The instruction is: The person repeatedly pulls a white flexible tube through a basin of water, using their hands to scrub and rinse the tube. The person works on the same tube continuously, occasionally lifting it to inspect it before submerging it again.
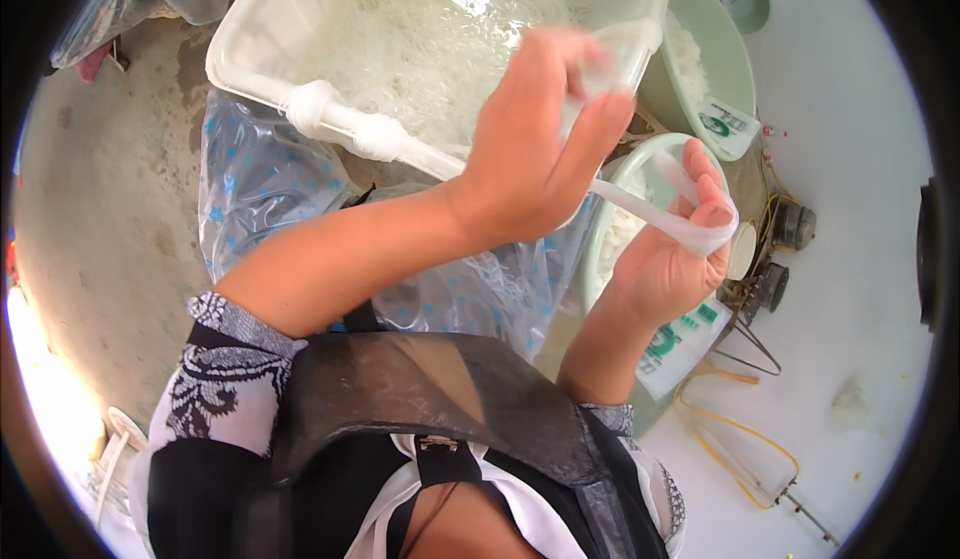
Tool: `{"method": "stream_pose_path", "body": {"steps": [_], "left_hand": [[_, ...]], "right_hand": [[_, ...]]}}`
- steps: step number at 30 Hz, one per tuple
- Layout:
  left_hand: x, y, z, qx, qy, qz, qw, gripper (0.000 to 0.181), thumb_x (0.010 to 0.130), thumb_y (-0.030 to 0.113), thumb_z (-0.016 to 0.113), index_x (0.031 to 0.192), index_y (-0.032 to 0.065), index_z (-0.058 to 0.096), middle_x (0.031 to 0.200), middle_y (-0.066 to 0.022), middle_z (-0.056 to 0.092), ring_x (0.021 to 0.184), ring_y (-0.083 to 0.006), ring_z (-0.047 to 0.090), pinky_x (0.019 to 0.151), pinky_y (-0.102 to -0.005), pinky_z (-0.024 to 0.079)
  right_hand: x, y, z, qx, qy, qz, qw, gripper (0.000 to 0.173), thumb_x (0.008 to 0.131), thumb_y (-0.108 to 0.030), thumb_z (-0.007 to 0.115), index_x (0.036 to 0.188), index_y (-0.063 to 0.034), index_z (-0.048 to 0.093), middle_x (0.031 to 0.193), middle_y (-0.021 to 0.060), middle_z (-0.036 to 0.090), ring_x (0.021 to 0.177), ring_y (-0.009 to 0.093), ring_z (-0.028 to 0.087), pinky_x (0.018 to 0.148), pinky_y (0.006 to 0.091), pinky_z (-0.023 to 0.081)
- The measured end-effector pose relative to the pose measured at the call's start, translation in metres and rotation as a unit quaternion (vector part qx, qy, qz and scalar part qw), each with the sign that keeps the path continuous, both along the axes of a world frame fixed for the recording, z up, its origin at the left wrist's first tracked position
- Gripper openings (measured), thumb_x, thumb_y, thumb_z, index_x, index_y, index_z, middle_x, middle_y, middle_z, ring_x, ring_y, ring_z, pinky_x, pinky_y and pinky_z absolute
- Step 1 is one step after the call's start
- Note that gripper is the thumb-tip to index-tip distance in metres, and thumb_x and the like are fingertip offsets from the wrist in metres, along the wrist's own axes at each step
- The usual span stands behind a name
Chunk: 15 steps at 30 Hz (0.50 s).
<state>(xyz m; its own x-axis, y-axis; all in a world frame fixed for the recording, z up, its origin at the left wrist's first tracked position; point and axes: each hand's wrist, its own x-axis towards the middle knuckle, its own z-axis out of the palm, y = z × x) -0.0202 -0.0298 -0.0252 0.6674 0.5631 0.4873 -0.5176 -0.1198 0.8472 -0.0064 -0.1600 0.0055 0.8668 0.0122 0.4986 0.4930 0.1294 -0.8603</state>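
A white, wet-looking band (645, 210) is looped around the fingers of my right hand (671, 248), which is raised at the right with its fingertips curled. From there the band runs left and disappears behind my left hand (525, 143). My left hand is over the near right part of a white plastic tub (247, 79), its fingers blurred by motion. A whitish blur shows by its fingertips, and I cannot tell whether they grip it. Inside the tub, pale thin strands (405, 56) lie in water. White material is wrapped in lumps (315, 109) around the tub's near rim.
Clear plastic sheeting (262, 176) with blue marks hangs below the tub. Two pale green basins (720, 41) with white material stand at the right. Printed white packets (731, 128) are beside them. A yellow cord (731, 428) hangs near the white wall (840, 259).
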Motion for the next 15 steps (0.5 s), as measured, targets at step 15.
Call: {"method": "stream_pose_path", "body": {"steps": [15], "left_hand": [[-0.028, -0.002, 0.075, -0.336, 0.296, -0.581, 0.679, 0.040, 0.093, 0.039, 0.037, 0.073, 0.0059, 0.047, 0.057, -0.0055, 0.048, 0.051, -0.0159, 0.047, 0.049, -0.0317, 0.039]], "right_hand": [[-0.014, -0.009, 0.034, -0.104, 0.088, -0.072, 0.988, 0.016, 0.084, -0.007, 0.052, 0.086, 0.0047, 0.062, 0.092, 0.0168, 0.064, 0.081, 0.023, 0.061, 0.070, 0.0275, 0.049]]}}
